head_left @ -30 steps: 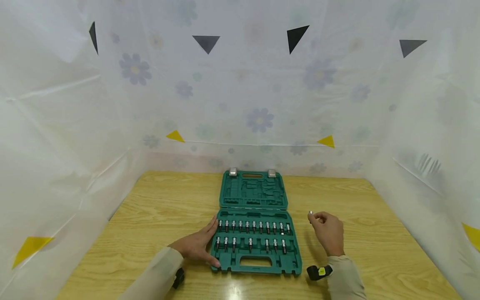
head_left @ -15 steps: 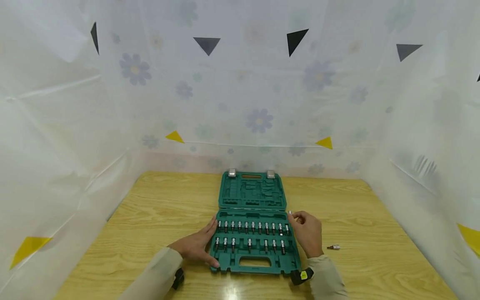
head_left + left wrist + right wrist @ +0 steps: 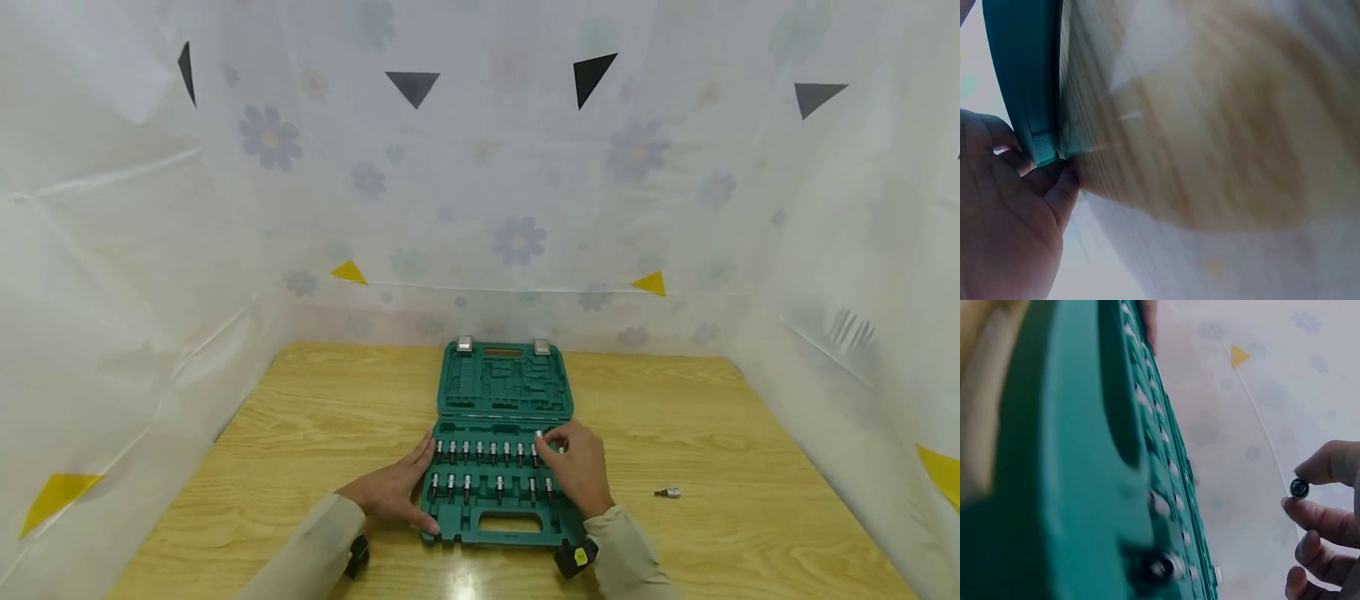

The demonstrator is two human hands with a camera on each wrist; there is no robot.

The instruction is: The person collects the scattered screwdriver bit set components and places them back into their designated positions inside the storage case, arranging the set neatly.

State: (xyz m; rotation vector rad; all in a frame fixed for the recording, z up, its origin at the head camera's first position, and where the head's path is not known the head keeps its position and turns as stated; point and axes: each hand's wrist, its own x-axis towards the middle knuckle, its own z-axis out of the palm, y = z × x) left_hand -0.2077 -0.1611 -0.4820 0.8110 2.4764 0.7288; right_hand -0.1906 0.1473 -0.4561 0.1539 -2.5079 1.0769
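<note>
A green plastic tool case lies unfolded on the wooden table, with two rows of bit sockets standing in its near half. My left hand rests against the case's left edge, fingers extended and thumb at the front-left corner; in the left wrist view its fingertips touch the case's side. Between thumb and index finger my right hand pinches a small bit socket, held above the back row's right part. That hand hides the right end of both rows in the head view.
One loose bit socket lies on the table to the right of the case. The lid half, with vacant moulded recesses and two metal latches, lies toward the back. White flower-patterned sheeting encloses the table's back and sides.
My right hand has moved left with the pinched bit socket, from beside the case to over the back row. The loose bit socket on the table has come into sight. My left hand stays put.
</note>
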